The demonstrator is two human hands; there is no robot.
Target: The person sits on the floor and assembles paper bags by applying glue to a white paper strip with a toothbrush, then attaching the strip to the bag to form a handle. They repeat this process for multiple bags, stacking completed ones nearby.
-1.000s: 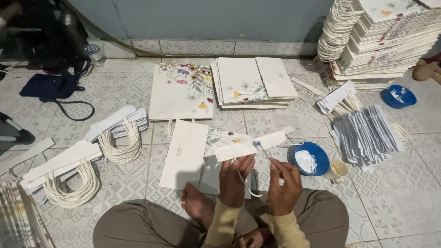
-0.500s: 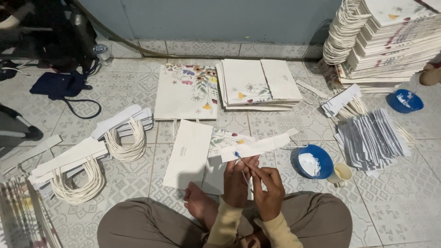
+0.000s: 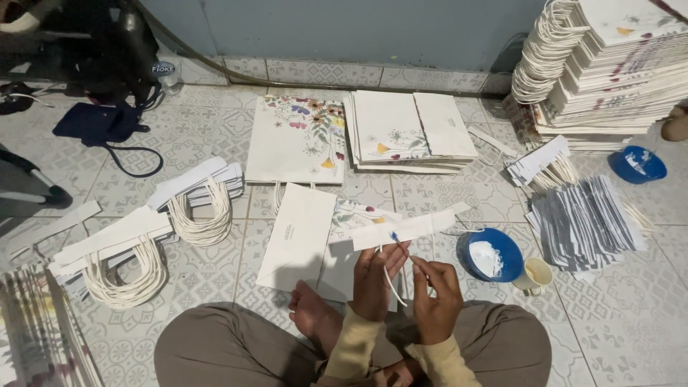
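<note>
1. Where the person sits cross-legged on the tiled floor, the left hand (image 3: 373,283) pinches a white paper strip (image 3: 405,231) (fingers closed on its near edge), held above the lap.
2. Right hand (image 3: 436,295): fingers together on a thin white cord (image 3: 390,283), just right of the left hand.
3. Blue bowl (image 3: 491,254) of white paste: right, near.
4. Stacked flowered paper bags (image 3: 401,132): far.

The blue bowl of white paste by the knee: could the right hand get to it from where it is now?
Probably yes. The blue bowl sits on the floor just right of the right hand, nothing lying between them, though that hand is pinching a white cord.
</note>
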